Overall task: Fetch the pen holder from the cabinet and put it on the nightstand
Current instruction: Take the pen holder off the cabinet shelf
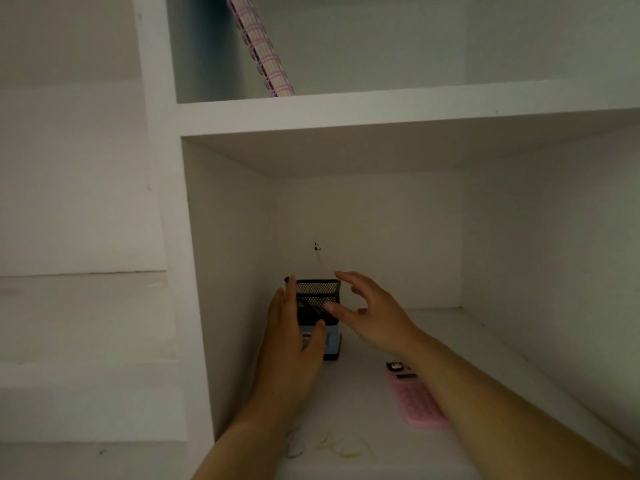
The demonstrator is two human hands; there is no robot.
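A black mesh pen holder [317,297] with a light blue label on its lower front stands upright on the lower shelf of the white cabinet [381,112], near the back left. My left hand [292,337] wraps its left side, thumb across the front. On the holder's right, my right hand [370,317] has spread fingers, with the thumb at the mesh and the other fingers just off the rim.
A pink calculator [417,396] lies flat on the shelf under my right forearm. A few rubber bands [325,445] lie near the shelf's front edge. A pink spiral notebook [263,46] leans in the upper compartment. The cabinet's left wall [225,271] is close to the holder.
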